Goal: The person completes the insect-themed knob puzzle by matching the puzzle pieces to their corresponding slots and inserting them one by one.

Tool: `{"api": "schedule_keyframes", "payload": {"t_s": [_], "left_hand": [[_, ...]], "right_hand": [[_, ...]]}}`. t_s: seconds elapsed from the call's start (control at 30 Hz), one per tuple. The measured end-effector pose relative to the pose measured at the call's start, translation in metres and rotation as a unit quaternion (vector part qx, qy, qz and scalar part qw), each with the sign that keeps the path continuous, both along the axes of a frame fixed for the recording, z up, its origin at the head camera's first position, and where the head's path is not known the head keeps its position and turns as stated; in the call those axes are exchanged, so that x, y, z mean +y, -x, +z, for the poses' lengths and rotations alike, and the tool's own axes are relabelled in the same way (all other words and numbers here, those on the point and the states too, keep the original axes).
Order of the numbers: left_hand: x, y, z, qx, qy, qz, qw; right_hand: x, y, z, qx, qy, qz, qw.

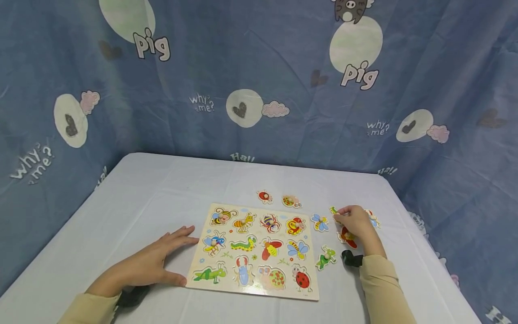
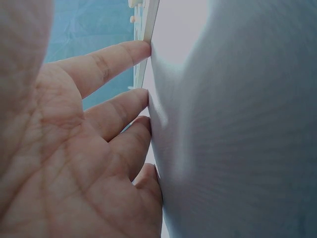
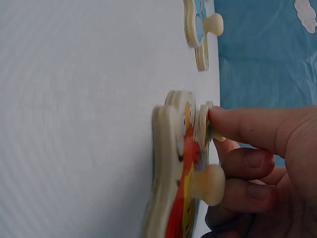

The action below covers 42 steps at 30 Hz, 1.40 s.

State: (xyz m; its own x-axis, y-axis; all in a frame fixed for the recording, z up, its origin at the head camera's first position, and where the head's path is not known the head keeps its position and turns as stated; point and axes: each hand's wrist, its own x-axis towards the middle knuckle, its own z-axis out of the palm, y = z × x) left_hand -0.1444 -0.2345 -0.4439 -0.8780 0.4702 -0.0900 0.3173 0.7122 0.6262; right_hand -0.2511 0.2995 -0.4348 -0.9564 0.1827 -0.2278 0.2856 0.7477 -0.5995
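A wooden peg puzzle board [image 1: 259, 288] with printed insects lies on the table. My left hand [image 1: 147, 263] rests at its left edge, fingers spread, the thumb near the lower corner; in the left wrist view a fingertip [image 2: 141, 49] meets the board's side. Right of the board, my right hand [image 1: 356, 221] pinches a small green puzzle piece [image 1: 333, 210], mostly hidden by the fingers. Just below that hand lies a red-winged firefly piece [image 1: 348, 237], whose wooden knob [image 3: 209, 185] stands near the curled fingers in the right wrist view.
Loose pieces lie around: a ladybug [image 1: 265, 196], a snail [image 1: 291, 201], a blue-winged bee [image 1: 320, 222], a grasshopper [image 1: 326, 258] and a partly hidden piece [image 1: 373, 218] behind the right hand. A blue patterned curtain [image 1: 259, 67] hangs behind the white table [image 1: 170, 189].
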Motion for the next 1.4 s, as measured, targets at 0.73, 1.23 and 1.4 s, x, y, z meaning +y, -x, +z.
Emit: {"api": "schedule_keyframes", "payload": {"t_s": [0.73,1.23,1.4], "left_hand": [[0.0003,-0.0045,-0.001,0.006,-0.01,-0.013,0.9998],[-0.0005,-0.002,-0.004,0.019,0.003,-0.02,0.9996],[-0.0014,-0.0021,-0.0046,0.021,0.004,-0.021,0.9995]], "right_hand": [[0.0048,-0.0011,0.0003,-0.006,-0.016,-0.016,0.9997],[0.0065,0.0012,0.0015,-0.01,-0.013,0.003,0.9999],[0.0083,0.0015,0.0007,-0.004,-0.004,0.004,1.0]]}}
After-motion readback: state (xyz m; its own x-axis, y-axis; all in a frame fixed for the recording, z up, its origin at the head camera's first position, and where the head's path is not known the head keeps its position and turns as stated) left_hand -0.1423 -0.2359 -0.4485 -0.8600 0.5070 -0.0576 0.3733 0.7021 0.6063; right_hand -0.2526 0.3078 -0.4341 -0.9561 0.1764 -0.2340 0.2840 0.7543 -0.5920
